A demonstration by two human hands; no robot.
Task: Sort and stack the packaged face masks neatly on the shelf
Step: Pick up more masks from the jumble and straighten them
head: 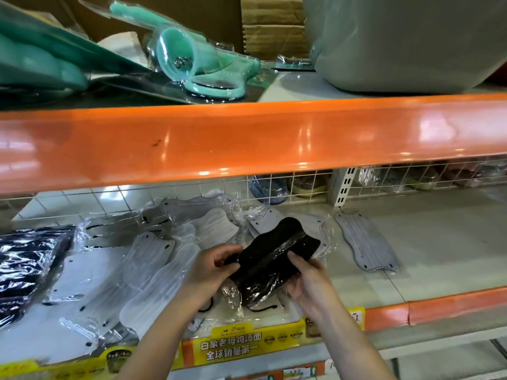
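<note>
The left hand (212, 266) pinches the left end of a black mask packet (270, 260), and the right hand (307, 283) grips its right end, holding it above the front edge of the shelf (428, 259). White mask packets (115, 272) lie scattered beneath and to the left. Dark packets (24, 259) sit at the left edge. A grey mask (366, 241) lies alone to the right.

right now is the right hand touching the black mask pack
Touching. The head view shows the right hand with fingers curled round the lower right edge of the black mask pack; the left hand grips its other side.
</note>
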